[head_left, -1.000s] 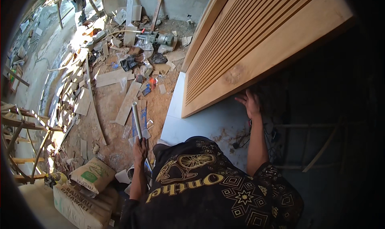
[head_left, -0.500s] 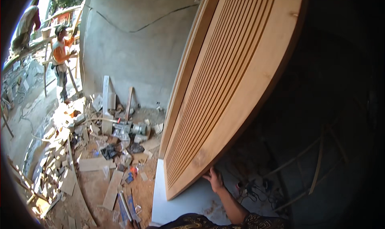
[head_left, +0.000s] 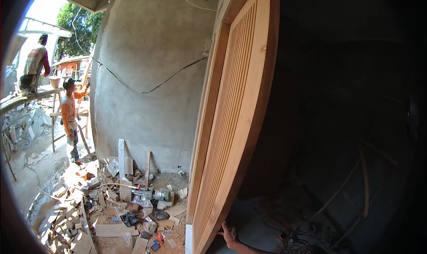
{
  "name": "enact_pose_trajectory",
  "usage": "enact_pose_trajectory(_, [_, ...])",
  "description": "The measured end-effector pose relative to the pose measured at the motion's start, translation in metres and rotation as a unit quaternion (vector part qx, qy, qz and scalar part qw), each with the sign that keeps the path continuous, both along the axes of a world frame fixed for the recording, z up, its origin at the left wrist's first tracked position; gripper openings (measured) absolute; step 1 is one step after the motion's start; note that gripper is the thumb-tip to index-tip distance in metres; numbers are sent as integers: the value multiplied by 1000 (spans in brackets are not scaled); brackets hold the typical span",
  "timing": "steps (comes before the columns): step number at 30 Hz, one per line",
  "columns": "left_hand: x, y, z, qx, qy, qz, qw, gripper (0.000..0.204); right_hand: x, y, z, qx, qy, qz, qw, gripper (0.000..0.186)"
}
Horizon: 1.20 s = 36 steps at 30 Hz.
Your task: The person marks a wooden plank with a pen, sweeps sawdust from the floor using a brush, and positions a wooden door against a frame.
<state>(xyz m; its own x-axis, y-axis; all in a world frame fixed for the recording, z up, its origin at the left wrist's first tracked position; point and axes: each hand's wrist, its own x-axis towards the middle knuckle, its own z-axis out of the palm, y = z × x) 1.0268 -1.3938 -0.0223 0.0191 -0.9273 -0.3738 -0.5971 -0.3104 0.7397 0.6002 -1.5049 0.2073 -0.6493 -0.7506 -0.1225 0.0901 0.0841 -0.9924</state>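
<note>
A tall wooden door (head_left: 249,102) with vertical grooves down its panel stands ajar in a wooden frame (head_left: 213,76). At the lower part of its free edge is my right hand (head_left: 229,236), its fingers curled against the wood. The right forearm comes in from the bottom edge, in dim light. My left hand is out of view.
Left of the door, a grey plastered wall (head_left: 151,76) carries a hanging black cable. Offcuts, rubble, plastic bags and a grey power tool (head_left: 158,194) litter the ground. Two people work outside, one standing (head_left: 71,116), one on scaffolding (head_left: 35,67). Cables lie in the dark room.
My view has tilted up, and the door's face looks narrower. My right hand stays at its edge. My left hand, earlier at the bottom with a long pale rod-like thing, has left view.
</note>
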Motion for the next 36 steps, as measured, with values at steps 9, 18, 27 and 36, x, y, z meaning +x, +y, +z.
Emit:
enact_pose_trajectory(9, [-7,-14,-6,-10,13,-47,999,56,-22,-8,-23,50,-37,1,998,92])
enact_pose_trajectory(18, [-16,-41,40,-36,14,-67,997,55,-12,-11,-17,42,-46,-5,998,83])
enact_pose_trajectory(27, [-35,-64,102,-77,-14,-100,992,54,1,-23,-25,43,0,-12,999,76])
enact_pose_trajectory(36, [-71,-51,145,-100,-43,-86,990,52,5,-47,-61,19,148,-24,989,54])
